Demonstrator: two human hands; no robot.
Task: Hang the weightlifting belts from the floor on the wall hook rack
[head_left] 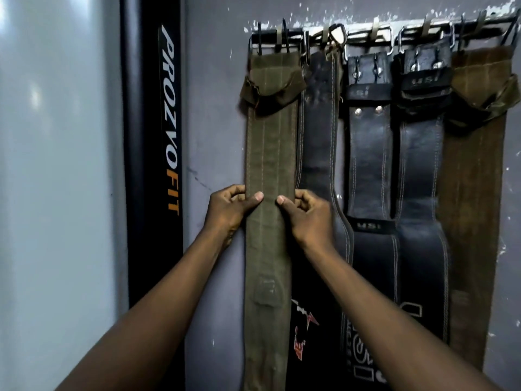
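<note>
Olive canvas made up the belt that both hands pinched at its middle. The left hand had its thumb flat on the front of the belt and its fingers curled round the left edge; the right hand mirrored it, thumb on the front and fingers hooked round the right edge. The two thumb tips lay near each other across the central stitching, not touching. Each grip was pressed closed on the belt.

The belt hung straight down the grey wall from its buckle, which sat over a hook at the left end of the rack. A loose fabric keeper sagged round it just below the buckle.

To its right, four more belts hung from the same rack: a dark leather one just beside it and partly behind the right hand, two black ones marked "USI", and a brown suede one at the far right. Paint was chipped white along the rack.

Left of the wall stood a black upright lettered "PROZVOFIT".
</note>
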